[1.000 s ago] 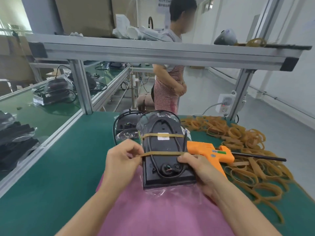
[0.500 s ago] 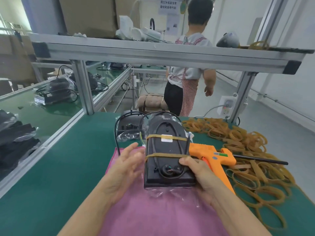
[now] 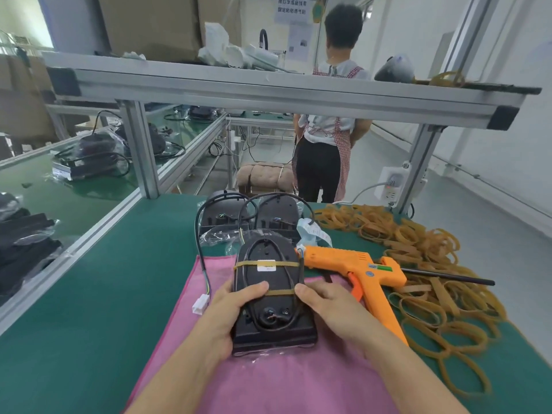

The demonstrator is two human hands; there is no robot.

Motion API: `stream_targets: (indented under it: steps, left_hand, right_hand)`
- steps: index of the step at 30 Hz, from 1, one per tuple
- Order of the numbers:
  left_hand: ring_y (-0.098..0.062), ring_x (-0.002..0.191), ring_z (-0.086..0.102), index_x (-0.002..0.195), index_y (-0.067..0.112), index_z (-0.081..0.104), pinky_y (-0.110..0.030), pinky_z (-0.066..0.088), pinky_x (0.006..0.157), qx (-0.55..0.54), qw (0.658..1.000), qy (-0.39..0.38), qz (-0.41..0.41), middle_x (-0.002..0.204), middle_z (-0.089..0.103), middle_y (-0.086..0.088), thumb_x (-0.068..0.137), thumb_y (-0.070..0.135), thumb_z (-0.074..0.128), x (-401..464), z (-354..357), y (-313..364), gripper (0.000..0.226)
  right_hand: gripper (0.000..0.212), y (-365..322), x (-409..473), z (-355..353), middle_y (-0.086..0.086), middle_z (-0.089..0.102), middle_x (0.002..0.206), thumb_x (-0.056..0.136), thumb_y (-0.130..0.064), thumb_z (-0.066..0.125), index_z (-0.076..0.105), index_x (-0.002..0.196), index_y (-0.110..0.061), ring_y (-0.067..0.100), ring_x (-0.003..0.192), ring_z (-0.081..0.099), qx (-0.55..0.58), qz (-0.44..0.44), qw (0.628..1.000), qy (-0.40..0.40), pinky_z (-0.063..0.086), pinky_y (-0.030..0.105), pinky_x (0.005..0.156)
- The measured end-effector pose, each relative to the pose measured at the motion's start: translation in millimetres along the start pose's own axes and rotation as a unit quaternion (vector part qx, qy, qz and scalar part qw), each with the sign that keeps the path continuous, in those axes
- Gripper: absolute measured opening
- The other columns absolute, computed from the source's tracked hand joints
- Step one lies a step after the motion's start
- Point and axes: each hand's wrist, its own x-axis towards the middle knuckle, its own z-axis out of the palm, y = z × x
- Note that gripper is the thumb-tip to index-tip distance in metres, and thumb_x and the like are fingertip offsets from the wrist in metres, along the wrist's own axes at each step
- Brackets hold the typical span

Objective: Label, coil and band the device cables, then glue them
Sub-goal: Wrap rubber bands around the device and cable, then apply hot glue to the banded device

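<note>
A black device (image 3: 270,333) lies on a pink cloth (image 3: 268,383), its black cable (image 3: 254,312) looped on top under two tan rubber bands (image 3: 280,292). A white label (image 3: 266,265) sits under the far band. My left hand (image 3: 230,315) grips the device's left side, thumb across the top. My right hand (image 3: 334,312) holds the right side, thumb at the near band. An orange glue gun (image 3: 355,270) lies just right of the device. Two more black devices (image 3: 224,216) with loose cables stand behind, one cable ending in a white connector (image 3: 200,304).
A large heap of tan rubber bands (image 3: 424,264) covers the green mat (image 3: 89,294) to the right. A roll of white labels (image 3: 312,234) lies behind the gun. An aluminium shelf frame (image 3: 268,91) spans overhead. A person in an apron (image 3: 325,150) stands beyond the bench.
My left hand let go of the near band and moved onto the device's left side. The device slid back toward me. The person behind turned away.
</note>
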Motion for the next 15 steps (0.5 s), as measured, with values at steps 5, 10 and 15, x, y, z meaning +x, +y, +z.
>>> stream_targets:
  steps: [5,10,15]
  left_hand:
    - [-0.035,0.076,0.072,0.12,0.014,0.059,-0.041,0.059,0.059,0.031,0.999,0.007,0.01,0.097,0.073,-0.021,0.071,0.009,0.076,6,-5,3,0.053]
    - [-0.036,0.075,0.073,0.118,0.016,0.06,-0.041,0.059,0.058,0.052,0.998,0.009,0.015,0.093,0.074,-0.019,0.066,0.015,0.079,7,-6,0,0.056]
    - [-0.038,0.079,0.072,0.118,0.016,0.06,-0.047,0.06,0.065,0.06,0.998,0.005,0.012,0.094,0.074,-0.02,0.055,0.02,0.081,7,-8,-1,0.066]
  right_hand:
    - [0.027,4,5,-2,-0.005,0.067,0.095,0.101,-0.031,0.042,0.064,0.094,-0.017,0.016,0.091,0.059,-0.239,-0.07,0.961,0.121,0.043,0.033,0.082]
    - [0.029,10,4,-19,0.001,0.05,0.132,0.098,-0.016,0.043,0.053,0.125,-0.017,0.02,0.119,0.046,-0.452,-0.009,0.868,0.207,0.036,0.029,0.096]
    - [0.029,7,4,-44,0.008,0.055,0.124,0.099,-0.012,0.036,0.055,0.12,-0.013,0.024,0.115,0.052,-0.527,0.13,0.804,0.244,0.044,0.029,0.082]
